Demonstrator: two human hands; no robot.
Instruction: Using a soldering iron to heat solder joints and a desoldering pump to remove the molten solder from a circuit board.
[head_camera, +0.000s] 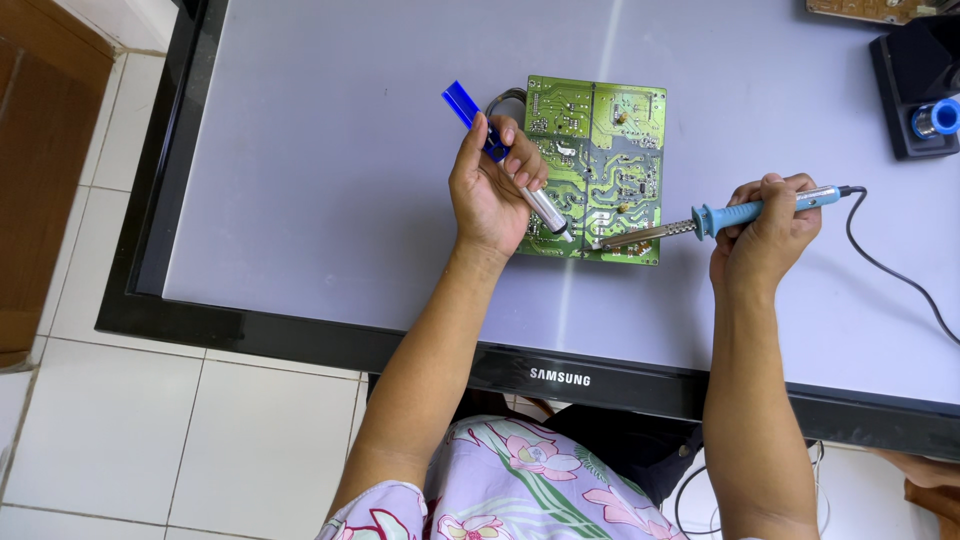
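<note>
A green circuit board (600, 150) lies solder side up on a large flat screen panel (330, 170) that serves as the work surface. My left hand (490, 190) grips a desoldering pump (470, 108) with a blue plunger and a silver barrel; its tip rests near the board's lower edge. My right hand (765, 235) holds a soldering iron (740, 212) by its blue handle. The iron's metal tip points left and touches the board's lower edge, close to the pump's tip. A black cable (890, 270) runs from the iron off to the right.
A black soldering iron stand (915, 85) with a blue part sits at the panel's upper right. The edge of another board (870, 10) shows at the top right. The panel has a black frame (300, 340). White tiled floor (150, 430) and brown wooden furniture (40, 150) are on the left.
</note>
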